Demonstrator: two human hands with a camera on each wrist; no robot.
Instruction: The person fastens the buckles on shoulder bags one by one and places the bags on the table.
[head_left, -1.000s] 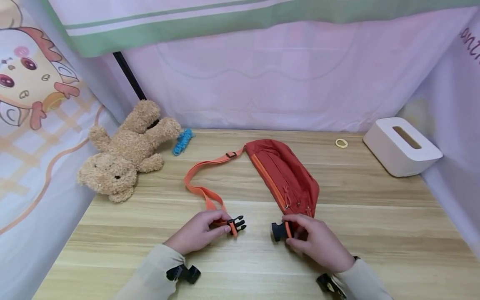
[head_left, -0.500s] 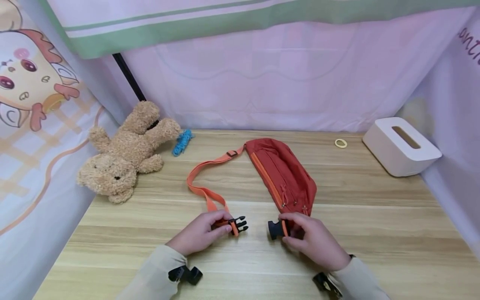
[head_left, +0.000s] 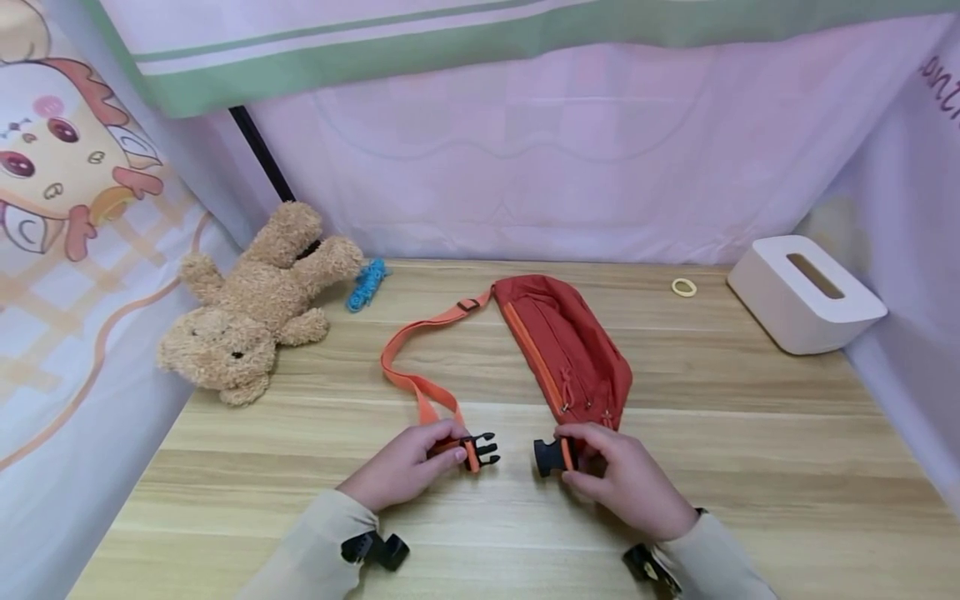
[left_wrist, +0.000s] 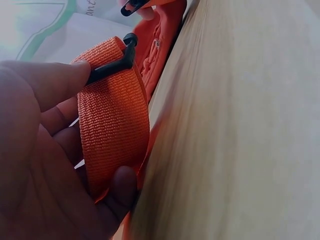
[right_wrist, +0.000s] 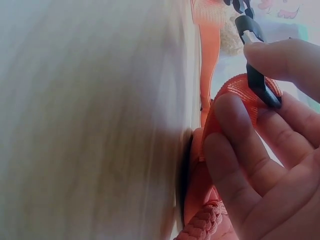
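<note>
Head view: left hand [head_left: 405,464] pinches the prong half of the buckle [head_left: 486,448] at its strap end, prongs pointing right; right hand [head_left: 628,482] pinches the socket half [head_left: 549,457], mouth facing left. Key relation: prongs and mouth face each other, long axes both roughly side to side, nearly in line, apart with tabletop [head_left: 517,517] showing in the gap. Each half sits in its own hand, so neither hand is nearer overall. Whether heights match, can't tell. Left wrist view has thumb on the black plastic, fingers behind the webbing; right wrist view, same sort of hold on the socket. Just beyond, orange strap [head_left: 387,354] loops past the left hand and red bag [head_left: 566,350] slants away from the right; both off the line between halves. Farther: teddy bear [head_left: 255,300] left, blue cord bundle [head_left: 367,285] beside it, yellowish ring [head_left: 683,287] and white tissue box [head_left: 795,312] right, curtain [head_left: 495,183] behind.
</note>
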